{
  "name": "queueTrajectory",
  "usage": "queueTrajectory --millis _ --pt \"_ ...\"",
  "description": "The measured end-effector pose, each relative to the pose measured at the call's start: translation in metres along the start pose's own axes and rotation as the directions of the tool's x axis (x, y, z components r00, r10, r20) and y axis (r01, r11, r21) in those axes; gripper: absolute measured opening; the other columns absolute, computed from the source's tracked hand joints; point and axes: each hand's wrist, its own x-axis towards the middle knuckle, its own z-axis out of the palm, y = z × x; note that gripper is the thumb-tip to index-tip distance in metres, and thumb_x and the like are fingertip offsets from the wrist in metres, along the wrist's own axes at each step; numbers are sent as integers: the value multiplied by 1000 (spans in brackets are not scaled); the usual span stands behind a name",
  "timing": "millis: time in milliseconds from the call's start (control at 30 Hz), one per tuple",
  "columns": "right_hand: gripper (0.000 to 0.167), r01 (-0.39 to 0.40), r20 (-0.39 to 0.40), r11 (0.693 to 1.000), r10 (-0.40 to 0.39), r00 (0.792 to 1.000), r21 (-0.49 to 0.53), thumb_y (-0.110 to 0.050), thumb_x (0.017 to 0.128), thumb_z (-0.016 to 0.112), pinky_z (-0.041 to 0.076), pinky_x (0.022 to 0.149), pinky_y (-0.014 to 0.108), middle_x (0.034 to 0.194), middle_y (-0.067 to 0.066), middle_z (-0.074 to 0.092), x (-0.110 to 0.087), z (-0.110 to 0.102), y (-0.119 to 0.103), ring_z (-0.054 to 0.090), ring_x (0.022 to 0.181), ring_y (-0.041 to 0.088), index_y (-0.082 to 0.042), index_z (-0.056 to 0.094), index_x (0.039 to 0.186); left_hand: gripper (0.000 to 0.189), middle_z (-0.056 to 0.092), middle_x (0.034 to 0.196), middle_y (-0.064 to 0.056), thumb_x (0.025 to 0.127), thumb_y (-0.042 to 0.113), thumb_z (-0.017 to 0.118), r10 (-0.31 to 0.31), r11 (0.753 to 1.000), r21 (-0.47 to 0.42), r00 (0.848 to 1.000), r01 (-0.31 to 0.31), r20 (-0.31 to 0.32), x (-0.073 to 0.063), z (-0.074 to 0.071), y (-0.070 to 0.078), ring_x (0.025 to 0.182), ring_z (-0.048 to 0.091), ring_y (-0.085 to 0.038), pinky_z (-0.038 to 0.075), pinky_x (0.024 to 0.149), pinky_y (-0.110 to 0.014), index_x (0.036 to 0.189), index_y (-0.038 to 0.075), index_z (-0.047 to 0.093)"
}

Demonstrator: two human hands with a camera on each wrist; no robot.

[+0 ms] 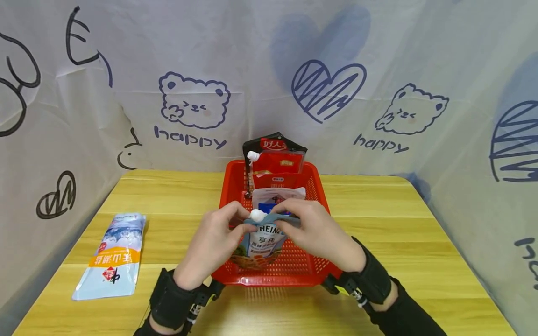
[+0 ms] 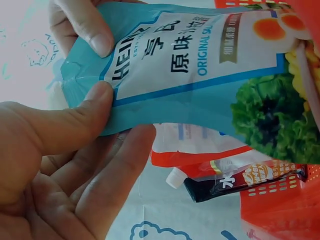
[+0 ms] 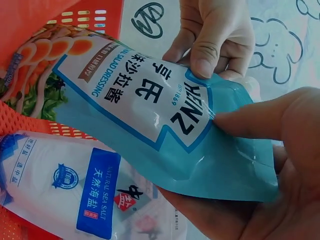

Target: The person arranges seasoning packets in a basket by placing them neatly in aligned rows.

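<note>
A blue Heinz salad dressing pouch (image 1: 264, 245) with a white cap (image 1: 258, 215) stands upright within the front part of the red basket (image 1: 290, 280). At its upper left corner, my left hand (image 1: 216, 240) pinches the edge between thumb and fingers. My right hand (image 1: 321, 231) pinches the upper right part the same way. In the right wrist view, a bag of sea salt (image 3: 102, 192) is beside the pouch in the basket. Whether the pouch's bottom touches the basket floor, I cannot tell.
Behind the salt bag, red pouches (image 1: 290, 163), one with a white spout, and a black-topped packet (image 1: 275, 137) stand at the basket's back. Another salt bag (image 1: 112, 256) lies flat on the wooden table (image 1: 378, 224) at the left. A drawn-on cloth (image 1: 260, 70) hangs behind.
</note>
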Motion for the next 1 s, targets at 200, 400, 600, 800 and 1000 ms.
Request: queueTrajectory --millis 200,400,600,800,1000 --pt "13 65 -35 996 -67 997 -63 -4 89 81 63 81 31 99 1 75 4 1 -1 69 88 16 -9 76 99 20 76 99 -5 88 -3 79 -42 999 -13 999 42 19 1 -1 -2 87 72 -16 63 76 -34 101 7 67" --pt "13 79 -48 990 -85 995 -114 -3 88 82 63 78 31 98 2 74 9 2 4 68 85 16 -9 74 96 24 73 110 -8 91 3 78 -96 995 23 995 97 -14 4 -10 -9 97 72 -23 63 84 -42 113 7 68" --pt "12 -2 -33 986 -4 999 -167 -1 89 81 64 79 37 101 5 75 11 2 10 71 86 19 -9 75 96 24 71 114 -12 95 10 76 -145 983 103 987 151 -63 6 -26 -29 98 70 -29 62 83 -46 117 4 68" --pt "9 -70 -29 977 65 997 -203 -4 90 81 62 72 32 98 4 74 14 6 14 64 77 16 -10 75 94 29 67 120 -15 98 17 73 -236 958 163 972 234 -10 7 -35 -47 98 67 -31 60 79 -44 122 2 68" --pt "9 -114 -13 972 114 993 -206 -5 90 81 62 68 30 97 4 73 16 9 18 62 73 16 -11 75 93 35 63 124 -18 97 20 75 -308 932 218 950 290 51 8 -35 -57 101 66 -33 59 76 -42 125 2 67"
